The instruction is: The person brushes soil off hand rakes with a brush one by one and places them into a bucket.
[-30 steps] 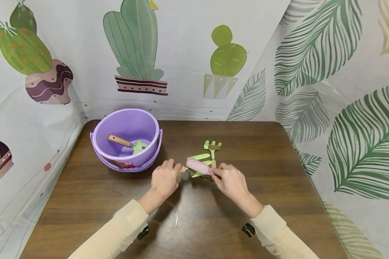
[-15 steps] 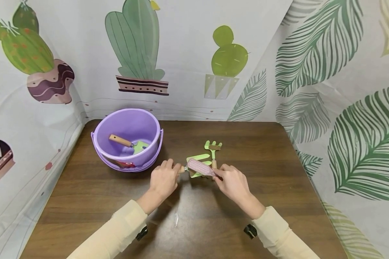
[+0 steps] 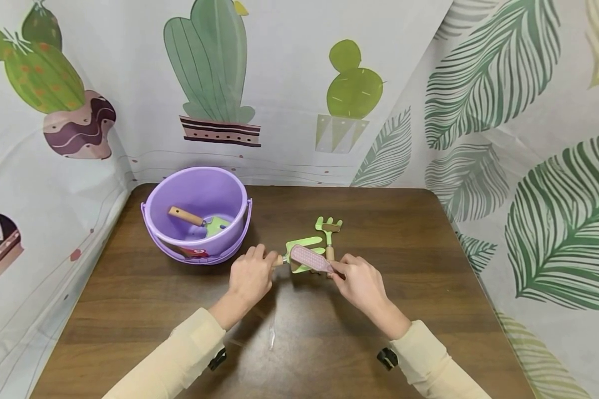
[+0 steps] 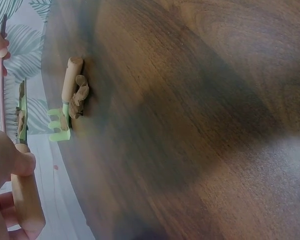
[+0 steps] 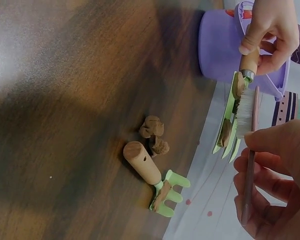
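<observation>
My left hand [image 3: 251,274] grips the wooden handle of a small green garden fork [image 3: 304,242], held up off the table with its tines toward the right. Brown clay-like lumps [image 5: 225,132] stick to the tines. My right hand [image 3: 361,282] pinches the handle of a pink brush [image 3: 309,258] between thumb and fingers. The brush lies over the fork in the head view; its white bristles [image 5: 245,106] press against the fork's dirty face in the right wrist view. Just beyond, a green hand rake [image 3: 329,235] with a wooden handle lies on the table, brown stuff on its head.
Left of the hands stands a purple bucket [image 3: 152,219] with a green-bladed shovel [image 3: 186,216] inside. Loose brown lumps [image 5: 152,126] lie beside the rake's handle. A small clear strip [image 3: 272,337] is on the brown table [image 3: 404,233] near the front. Patterned cloth hangs behind.
The brush has slid slightly right along the fork toward the tine ends, while the fork has shifted a little left. Both hands keep their holds; bucket and rake stay put.
</observation>
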A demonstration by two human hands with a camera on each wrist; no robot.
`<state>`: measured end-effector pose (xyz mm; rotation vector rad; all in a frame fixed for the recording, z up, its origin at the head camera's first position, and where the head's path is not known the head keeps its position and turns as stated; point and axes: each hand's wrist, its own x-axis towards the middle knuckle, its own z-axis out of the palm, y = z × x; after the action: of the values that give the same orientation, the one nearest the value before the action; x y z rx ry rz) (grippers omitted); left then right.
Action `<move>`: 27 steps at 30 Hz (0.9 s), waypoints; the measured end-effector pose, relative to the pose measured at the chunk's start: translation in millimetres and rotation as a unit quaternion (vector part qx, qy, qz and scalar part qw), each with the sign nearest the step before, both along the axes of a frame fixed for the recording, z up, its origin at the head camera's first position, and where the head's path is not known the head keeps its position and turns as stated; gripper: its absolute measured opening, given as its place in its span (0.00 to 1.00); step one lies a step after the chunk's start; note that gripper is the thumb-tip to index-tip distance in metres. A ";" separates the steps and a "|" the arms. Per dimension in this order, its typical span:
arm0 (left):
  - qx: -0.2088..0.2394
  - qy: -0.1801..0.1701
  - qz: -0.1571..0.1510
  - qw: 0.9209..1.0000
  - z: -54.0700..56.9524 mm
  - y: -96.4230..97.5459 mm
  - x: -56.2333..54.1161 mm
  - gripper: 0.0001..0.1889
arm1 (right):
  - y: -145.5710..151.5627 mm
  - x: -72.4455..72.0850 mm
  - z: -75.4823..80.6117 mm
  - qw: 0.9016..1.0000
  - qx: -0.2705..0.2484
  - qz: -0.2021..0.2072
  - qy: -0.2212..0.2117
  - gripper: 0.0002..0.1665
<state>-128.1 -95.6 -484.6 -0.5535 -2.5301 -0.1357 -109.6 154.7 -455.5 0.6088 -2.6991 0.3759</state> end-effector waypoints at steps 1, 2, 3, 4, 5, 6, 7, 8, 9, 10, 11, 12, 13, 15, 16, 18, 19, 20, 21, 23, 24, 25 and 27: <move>-0.001 0.002 -0.001 1.000 -0.1 -0.3 0.2 0.12 | 0.4 0.3 -0.5 1.000 0.000 0.000 0.001 0.14; -0.001 0.003 -0.002 1.000 -0.1 -0.5 0.5 0.12 | 0.7 0.6 -0.9 1.000 -0.001 0.000 0.003 0.14; 0.000 0.004 -0.004 1.000 -0.2 -0.6 0.7 0.12 | 1.0 0.7 -1.2 1.000 -0.001 0.001 0.004 0.14; 0.000 0.005 -0.005 1.000 -0.4 -0.7 1.0 0.12 | 1.2 0.7 -1.4 1.000 -0.002 0.002 0.003 0.14; 0.001 0.005 -0.005 1.000 -0.9 -0.6 1.3 0.13 | 1.4 0.7 -1.3 1.000 -0.002 0.003 0.002 0.14; 0.001 0.005 -0.007 1.000 -1.3 -0.4 1.4 0.13 | 1.5 0.5 -1.0 1.000 -0.004 0.004 -0.002 0.15; 0.000 0.004 -0.008 1.000 -2.0 -0.2 1.6 0.13 | 1.5 0.3 -0.3 1.000 -0.007 0.004 -0.009 0.14; -0.001 0.002 -0.009 1.000 -2.6 0.2 1.8 0.13 | 1.5 0.0 0.7 1.000 -0.011 0.003 -0.018 0.14; -0.002 0.002 -0.010 1.000 -3.1 0.7 2.0 0.13 | 1.6 -0.5 1.8 0.999 -0.015 0.001 -0.029 0.14; -0.003 0.001 -0.011 1.000 -3.6 1.3 2.1 0.13 | 1.6 -0.8 3.2 0.999 -0.020 -0.002 -0.041 0.14; -0.004 0.002 -0.013 1.000 -4.0 1.9 2.0 0.13 | 1.7 -1.2 4.6 0.998 -0.025 -0.006 -0.052 0.14; -0.004 0.004 -0.014 1.000 -4.2 2.6 1.9 0.14 | 1.7 -1.5 6.1 0.998 -0.030 -0.010 -0.063 0.14; -0.003 0.007 -0.015 1.000 -4.2 3.2 1.8 0.13 | 1.8 -1.8 7.4 0.997 -0.033 -0.014 -0.070 0.14; 0.000 0.014 -0.016 1.000 -3.9 4.3 1.1 0.13 | 1.8 -2.3 9.1 0.996 -0.038 -0.017 -0.078 0.14; 0.002 0.018 -0.016 1.000 -3.6 4.7 0.7 0.13 | 1.7 -2.4 9.8 0.996 -0.040 -0.018 -0.080 0.14; 0.003 0.024 -0.016 1.000 -3.3 5.1 -0.1 0.13 | 1.3 -2.3 10.6 0.996 -0.043 -0.017 -0.081 0.14; 0.003 0.025 -0.016 1.000 -3.2 5.3 -0.5 0.13 | 1.2 -2.3 10.8 0.996 -0.045 -0.017 -0.081 0.14; 0.003 0.026 -0.016 1.000 -3.3 5.5 -0.8 0.13 | 1.0 -2.2 11.1 0.995 -0.048 -0.016 -0.083 0.14; 0.003 0.027 -0.016 1.000 -3.4 5.6 -1.2 0.13 | 0.8 -2.1 11.3 0.995 -0.050 -0.013 -0.085 0.14; 0.000 0.027 -0.012 1.000 -4.0 5.4 -1.8 0.13 | 0.6 -2.1 11.5 0.995 -0.057 -0.008 -0.087 0.14; -0.001 0.026 -0.010 1.000 -4.4 5.4 -1.9 0.12 | 0.4 -2.3 11.6 0.994 -0.061 -0.005 -0.086 0.15; -0.001 0.026 -0.008 1.000 -5.2 5.3 -2.4 0.13 | 0.2 -2.7 11.7 0.994 -0.066 -0.004 -0.084 0.15; -0.001 0.025 -0.006 1.000 -5.5 5.4 -2.5 0.12 | -0.1 -4.3 11.4 0.994 -0.073 -0.008 -0.076 0.15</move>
<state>-130.6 -90.2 -490.1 -0.5670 -2.4791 -0.1223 -113.9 154.6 -444.1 0.5347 -2.7855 0.6325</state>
